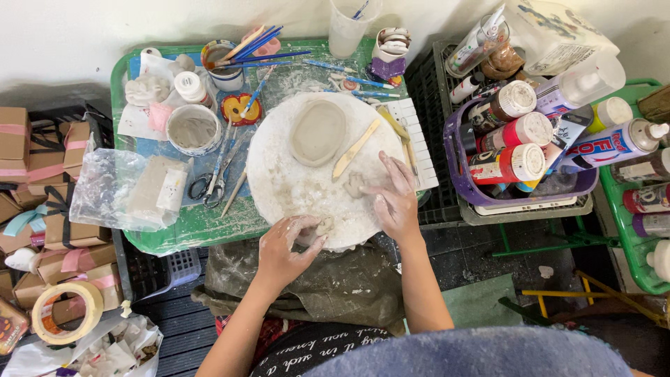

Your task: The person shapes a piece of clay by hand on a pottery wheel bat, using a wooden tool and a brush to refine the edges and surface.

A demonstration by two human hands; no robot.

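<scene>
A green table (209, 227) stands against a pale wall, crowded with craft things. At its middle lies a round white board (300, 185) smeared with clay. On the far part of the board rests a shallow oval clay dish (317, 132), and a flat wooden tool (356, 149) lies slanted just beside it. To the left of the board are scissors (208, 187), a white bowl of grey slip (193, 129), a clear plastic bag holding a pale block (136, 190) and a cup of brushes (223, 59). To the right, a purple basket (464, 185) holds paint bottles lying on their sides. Cardboard boxes tied with pink ribbon (49, 167) are stacked at the far left, with a roll of tape (66, 311) on the floor below.

The left hand (286, 248) reaches in from below, its fingers curled and pinching a small lump of clay (323, 225) at the near edge of the board. The right hand (396, 199) lies palm down on the board, its fingers spread narrowly, the fingertips touching a second small piece of clay (354, 184) near the board's middle. Both hands are dusted with clay.
</scene>
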